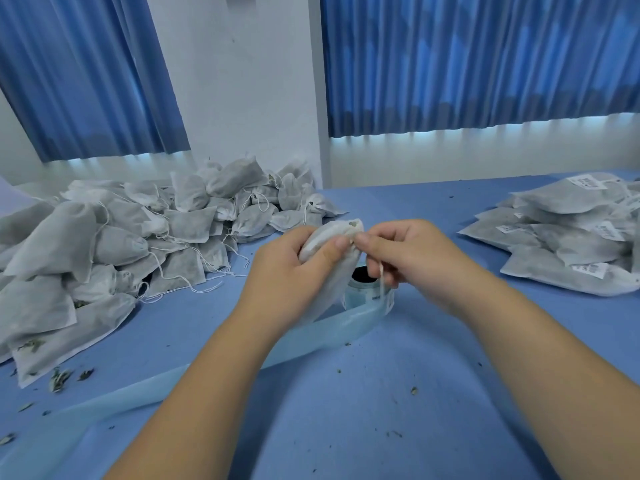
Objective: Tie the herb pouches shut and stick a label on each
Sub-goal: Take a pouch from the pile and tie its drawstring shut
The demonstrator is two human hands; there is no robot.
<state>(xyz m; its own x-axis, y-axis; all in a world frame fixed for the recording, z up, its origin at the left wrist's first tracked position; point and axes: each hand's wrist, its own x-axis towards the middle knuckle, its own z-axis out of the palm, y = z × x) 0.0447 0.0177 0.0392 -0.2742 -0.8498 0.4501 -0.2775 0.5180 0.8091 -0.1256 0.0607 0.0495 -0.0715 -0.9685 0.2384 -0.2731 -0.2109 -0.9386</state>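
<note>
A white herb pouch [332, 237] is held up over the middle of the blue table [346, 410]. My left hand [287, 271] grips its body, thumb across the front. My right hand [398, 254] pinches the pouch's neck, and the white drawstring [381, 282] hangs down from its fingers. Right below the hands stands the label roll [367, 292]; its pale blue backing strip [173, 386] trails off to the lower left. The lower part of the pouch is hidden behind my left hand.
A big heap of untied pouches [138, 237] with loose strings fills the left side. A stack of flat, labelled pouches [571, 244] lies at the right. Herb crumbs dot the table. Blue curtains and a white wall stand behind.
</note>
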